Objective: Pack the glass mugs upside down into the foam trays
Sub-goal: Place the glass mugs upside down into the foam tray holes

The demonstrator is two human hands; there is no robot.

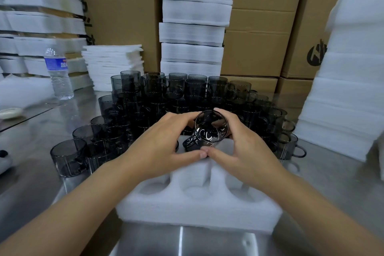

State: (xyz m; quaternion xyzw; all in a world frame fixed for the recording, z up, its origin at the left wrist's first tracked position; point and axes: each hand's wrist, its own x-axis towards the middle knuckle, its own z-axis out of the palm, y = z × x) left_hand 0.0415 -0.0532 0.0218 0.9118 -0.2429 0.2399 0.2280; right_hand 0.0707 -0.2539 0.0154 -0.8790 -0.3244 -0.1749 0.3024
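A white foam tray (197, 208) with round pockets lies on the steel table in front of me. Both hands hold one smoky grey glass mug (211, 128) over the tray's far row, its handle pointing toward me and to the left. My left hand (164, 147) curls round the mug's left side. My right hand (243, 145) curls round its right side, and my two thumbs meet below it. Three near pockets of the tray show nothing inside. Several more grey mugs (187, 93) stand stacked in tiers behind the tray.
Stacks of foam trays stand at the back centre (195, 27), right (349, 81) and left (39, 23). A pile of foam sheets (113, 64) and a water bottle (58, 72) stand at the left. Cardboard boxes (259, 37) line the back.
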